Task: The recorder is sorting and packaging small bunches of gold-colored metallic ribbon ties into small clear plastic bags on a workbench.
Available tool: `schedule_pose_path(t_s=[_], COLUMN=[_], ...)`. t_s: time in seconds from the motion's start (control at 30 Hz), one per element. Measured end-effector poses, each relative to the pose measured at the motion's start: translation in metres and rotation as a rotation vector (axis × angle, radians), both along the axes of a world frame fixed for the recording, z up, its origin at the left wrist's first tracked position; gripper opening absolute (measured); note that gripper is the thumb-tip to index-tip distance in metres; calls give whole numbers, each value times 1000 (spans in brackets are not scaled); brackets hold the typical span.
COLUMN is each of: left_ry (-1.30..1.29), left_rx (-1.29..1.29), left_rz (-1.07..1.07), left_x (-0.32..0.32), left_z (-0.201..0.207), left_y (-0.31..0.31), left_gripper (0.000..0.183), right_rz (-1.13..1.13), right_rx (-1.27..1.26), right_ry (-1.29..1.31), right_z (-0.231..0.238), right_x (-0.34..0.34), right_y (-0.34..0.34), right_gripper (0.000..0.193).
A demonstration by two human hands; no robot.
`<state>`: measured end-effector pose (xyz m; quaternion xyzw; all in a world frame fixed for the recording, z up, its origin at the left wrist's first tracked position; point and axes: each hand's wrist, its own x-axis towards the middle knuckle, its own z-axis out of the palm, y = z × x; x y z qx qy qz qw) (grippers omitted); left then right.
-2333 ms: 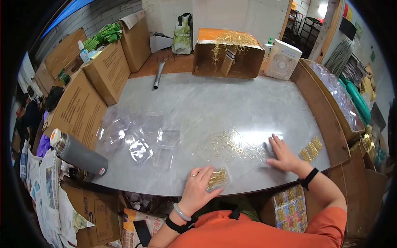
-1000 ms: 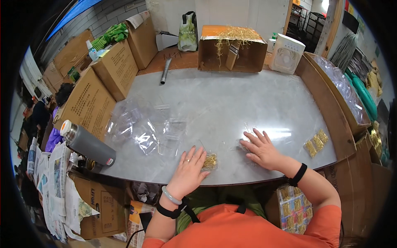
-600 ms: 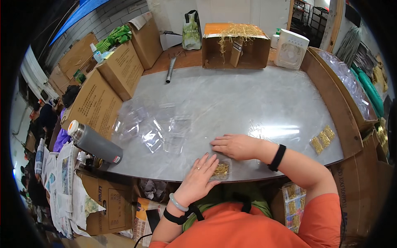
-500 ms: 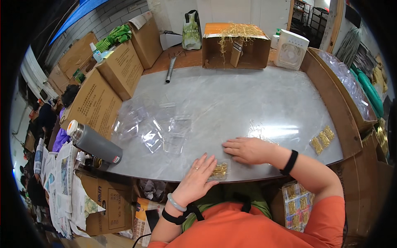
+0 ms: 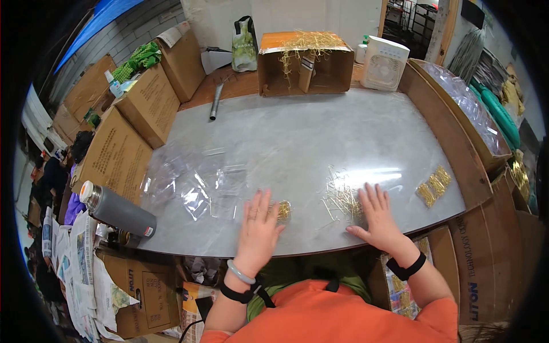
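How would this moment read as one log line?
left hand: open, at gold-filled clear box | right hand: open, beside loose wire hooks

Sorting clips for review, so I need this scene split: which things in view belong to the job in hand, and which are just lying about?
Likely part of the job:
- loose gold wire pieces by the right hand
- gold-filled clear pack at the left hand
- gold packs at right
- clear plastic pieces, probably

Apparently lying about:
- gray flask
- white fan
- metal tube
- green bag
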<state>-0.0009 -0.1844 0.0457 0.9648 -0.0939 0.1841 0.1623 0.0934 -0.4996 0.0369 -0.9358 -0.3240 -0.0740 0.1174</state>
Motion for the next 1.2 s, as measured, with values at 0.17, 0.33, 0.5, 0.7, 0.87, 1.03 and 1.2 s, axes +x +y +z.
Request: schedule_pose_path(t_s=[0.17, 0.33, 0.5, 0.7, 0.87, 1.03, 1.2], left_ry=[86, 90, 59, 129, 142, 85, 30], left_rx=[-219, -204, -144, -123, -192, -181, -186], left_rz=[-134, -62, -54, -113, -200, -232, -330], left_x=[-5, 14, 22, 26, 34, 35, 36], left_z=[-23, -30, -39, -31, -30, -34, -37], left_y=[-60, -77, -71, -70, -76, -77, -69], left_gripper=[55, 71, 90, 95, 92, 74, 63], right_rz=[-29, 163, 335, 34, 69, 124, 192], right_rx=[184, 272, 313, 341, 429, 620, 379], right_ry=[66, 81, 103, 1, -4, 177, 47], right_z=[-17, -17, -20, 3, -17, -26, 13], right_x=[1, -5, 2, -12, -17, -15, 5], right_y=[-8, 3, 4, -7, 21, 35, 28], right_gripper=[67, 40, 41, 43, 39, 40, 48])
